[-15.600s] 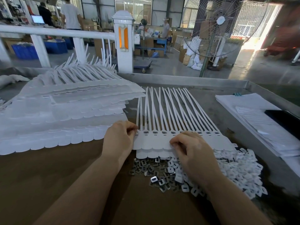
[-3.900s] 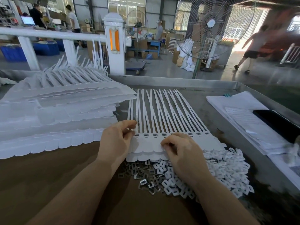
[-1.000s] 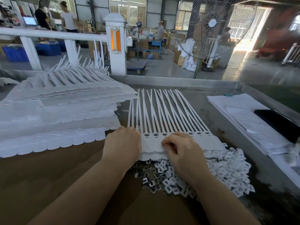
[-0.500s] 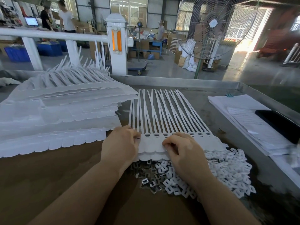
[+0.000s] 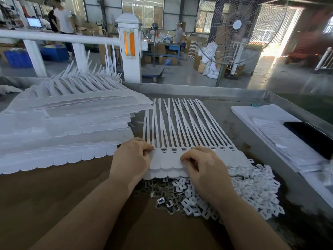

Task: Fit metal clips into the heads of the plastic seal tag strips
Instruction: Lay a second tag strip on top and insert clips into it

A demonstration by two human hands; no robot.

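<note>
Several slots along the sheet of seal tag strips (image 5: 182, 134) on the worktop (image 5: 54, 195) look filled, while left hand (image 5: 130, 159) pinches its end head, right hand (image 5: 203, 168) pinches mid-row, and plenty of metal clips (image 5: 162, 201) remain

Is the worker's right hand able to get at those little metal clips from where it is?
Probably yes. The right hand rests on the tag strip heads, and the metal clips lie loose just below it, uncovered, with nothing between.
</note>
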